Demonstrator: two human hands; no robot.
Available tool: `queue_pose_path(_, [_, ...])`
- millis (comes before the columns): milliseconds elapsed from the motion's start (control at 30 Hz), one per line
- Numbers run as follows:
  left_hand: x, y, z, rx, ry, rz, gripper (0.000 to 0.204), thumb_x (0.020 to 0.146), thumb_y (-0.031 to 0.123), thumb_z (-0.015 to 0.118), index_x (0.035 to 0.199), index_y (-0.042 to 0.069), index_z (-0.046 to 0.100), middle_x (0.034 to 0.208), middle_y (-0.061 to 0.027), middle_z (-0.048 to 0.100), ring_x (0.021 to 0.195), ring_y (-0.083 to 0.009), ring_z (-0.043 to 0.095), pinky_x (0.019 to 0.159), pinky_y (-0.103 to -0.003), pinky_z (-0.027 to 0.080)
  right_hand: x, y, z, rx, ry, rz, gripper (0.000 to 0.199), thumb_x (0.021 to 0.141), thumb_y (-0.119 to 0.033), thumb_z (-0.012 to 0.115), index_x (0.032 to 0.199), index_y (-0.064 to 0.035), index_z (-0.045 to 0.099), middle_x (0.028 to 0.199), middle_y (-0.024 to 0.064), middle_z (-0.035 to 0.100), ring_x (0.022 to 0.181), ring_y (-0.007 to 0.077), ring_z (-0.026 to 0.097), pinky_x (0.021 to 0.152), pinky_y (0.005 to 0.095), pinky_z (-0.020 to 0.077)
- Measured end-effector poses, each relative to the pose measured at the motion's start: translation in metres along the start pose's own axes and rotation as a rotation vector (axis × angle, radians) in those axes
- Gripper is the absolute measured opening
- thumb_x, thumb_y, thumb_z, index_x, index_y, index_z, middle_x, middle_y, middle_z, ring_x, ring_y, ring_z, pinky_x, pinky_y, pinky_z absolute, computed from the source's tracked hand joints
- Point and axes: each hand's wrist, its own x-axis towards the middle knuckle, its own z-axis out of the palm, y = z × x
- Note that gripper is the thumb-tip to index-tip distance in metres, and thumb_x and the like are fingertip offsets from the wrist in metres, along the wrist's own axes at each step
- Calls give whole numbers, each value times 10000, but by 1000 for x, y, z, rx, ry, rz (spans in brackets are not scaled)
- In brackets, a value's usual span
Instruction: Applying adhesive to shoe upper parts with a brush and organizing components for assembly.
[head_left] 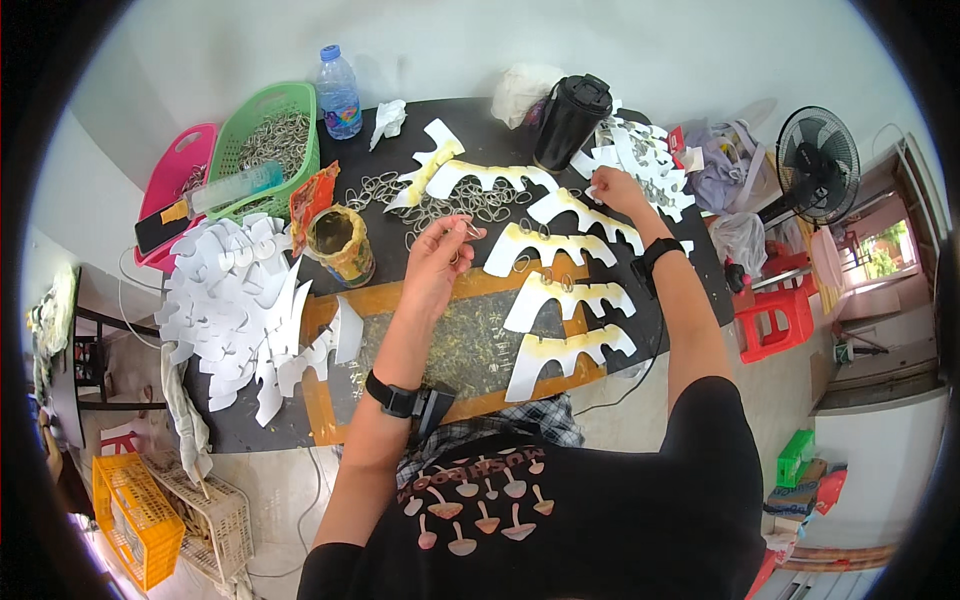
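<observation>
My left hand [438,262] is raised over the black table [500,125], pinching a small metal ring [468,230] between its fingertips. My right hand [615,190] reaches to the far right and touches the pile of white cut-out paper shapes [645,150]. Between my hands lie several white comb-shaped paper cut-outs with yellow-glued edges [565,245], laid in a row. A scatter of loose metal rings [450,205] lies behind my left hand. Both wrists wear black bands.
A brown-rimmed board [480,345] lies before me. A large heap of white cut-outs [235,300] is at left, beside a glue-stained can [340,243]. Green basket of rings [265,145], pink basket [180,185], water bottle [338,95], black tumbler [570,120], fan [818,165], red stool [775,320].
</observation>
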Motion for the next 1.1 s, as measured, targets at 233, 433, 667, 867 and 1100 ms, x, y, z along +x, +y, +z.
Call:
queue_pose_path(233, [0,1,-1,15,9,-20,170,914,192,563,1020,58,566,940,-78,647,619,-30,490,518,-166,376,0,-2,-7,-24,-49,-95,178,735,-107,662,896,-45,622,710,58,627,667,176,611,605,303,477])
queue_pose_path(433, [0,0,0,13,13,-23,164,915,192,562,1016,64,568,933,-74,647,625,-30,489,526,-164,376,-15,-3,-23,894,-115,204,106,750,-31,648,852,-36,619,737,7,604,702,106,582,642,236,469])
queue_pose_path(667, [-1,1,0,11,-1,2,152,914,194,564,1000,68,574,929,-71,649,627,-28,488,526,-164,371,-19,4,-15,682,-225,9,80,738,-37,660,796,5,625,731,57,639,658,136,604,636,259,488])
queue_pose_path(867, [0,0,-1,-1,5,-4,165,912,189,568,1019,63,580,922,-73,650,626,-30,490,524,-168,374,-28,-25,-18,112,45,-96,130,748,-155,697,780,-30,681,749,85,660,640,160,616,628,292,491])
queue_pose_path(1100, [-2,-1,-2,-40,-66,-83,243,929,227,538,1027,11,589,822,-44,614,603,-44,476,513,-172,372,-52,-162,-33,504,-170,-287,245,757,-254,717,889,-50,692,712,65,635,617,102,563,569,263,449])
